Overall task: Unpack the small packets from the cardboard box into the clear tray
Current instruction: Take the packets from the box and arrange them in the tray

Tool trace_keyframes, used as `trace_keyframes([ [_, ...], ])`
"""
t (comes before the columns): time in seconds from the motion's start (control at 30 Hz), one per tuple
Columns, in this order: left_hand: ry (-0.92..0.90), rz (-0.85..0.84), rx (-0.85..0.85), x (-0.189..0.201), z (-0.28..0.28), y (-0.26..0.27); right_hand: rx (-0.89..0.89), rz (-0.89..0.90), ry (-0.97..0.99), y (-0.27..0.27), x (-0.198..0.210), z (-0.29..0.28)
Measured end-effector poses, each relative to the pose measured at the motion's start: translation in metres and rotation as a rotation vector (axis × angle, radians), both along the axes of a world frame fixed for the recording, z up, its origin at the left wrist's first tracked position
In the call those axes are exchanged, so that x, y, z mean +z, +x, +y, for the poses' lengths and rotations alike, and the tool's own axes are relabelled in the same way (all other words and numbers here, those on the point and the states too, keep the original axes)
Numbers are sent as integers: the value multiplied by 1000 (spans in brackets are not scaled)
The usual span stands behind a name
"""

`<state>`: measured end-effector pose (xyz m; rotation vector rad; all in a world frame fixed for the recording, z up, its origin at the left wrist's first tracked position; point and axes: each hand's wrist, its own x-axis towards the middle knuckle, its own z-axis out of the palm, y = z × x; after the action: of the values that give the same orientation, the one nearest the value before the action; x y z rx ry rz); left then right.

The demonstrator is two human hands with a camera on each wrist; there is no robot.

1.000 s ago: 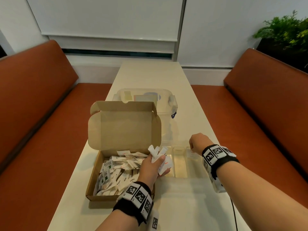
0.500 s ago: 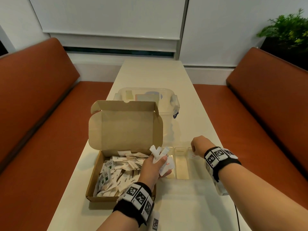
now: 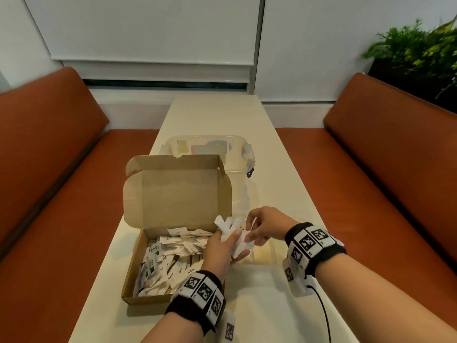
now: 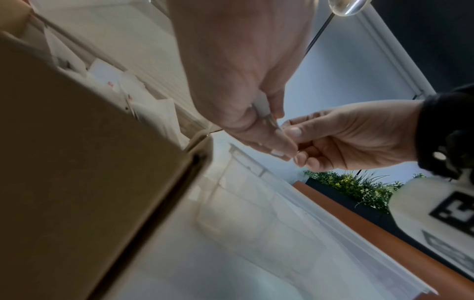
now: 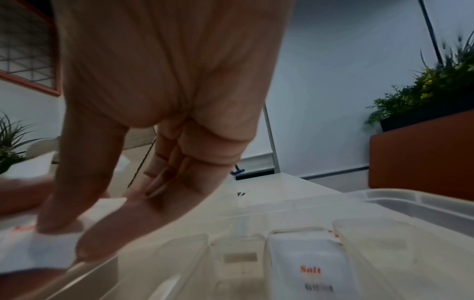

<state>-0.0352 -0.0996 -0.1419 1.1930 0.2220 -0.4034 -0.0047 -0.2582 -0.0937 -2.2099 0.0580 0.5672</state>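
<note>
head: left hand (image 3: 223, 246) grips packet bunch (image 3: 228, 225) between cardboard box (image 3: 148, 276) and clear tray (image 3: 263, 253), feeding right hand (image 3: 263, 225) | left wrist: right fingers (image 4: 292, 133) pinch one packet, apparently to separate it | right wrist: Salt packet (image 5: 309, 261) already slotted upright in tray compartment

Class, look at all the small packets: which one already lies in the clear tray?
The Salt packet, lying flat in a compartment of the clear tray. The others remain in the cardboard box or in the left hand.

The left hand (image 3: 223, 246) hides most of the clear tray (image 3: 268, 256).
</note>
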Motion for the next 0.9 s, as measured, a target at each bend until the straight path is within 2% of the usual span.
trace_keyframes([
  [0.1,0,-8,4,0,0,-2,-7,0,19,-3,-1,-1],
  [0.37,17,37,34,-3,3,-2,0,-45,-117,-4,16,-22],
  [0.5,1,51,23,-4,4,-2,-106,-136,-311,-1,25,-49],
  [0.7,-12,47,23,-6,4,-2,-100,-85,-631,2,17,-61],
  [0.9,-6,41,4,-5,4,-1,-85,-24,-740,7,3,-54],
])
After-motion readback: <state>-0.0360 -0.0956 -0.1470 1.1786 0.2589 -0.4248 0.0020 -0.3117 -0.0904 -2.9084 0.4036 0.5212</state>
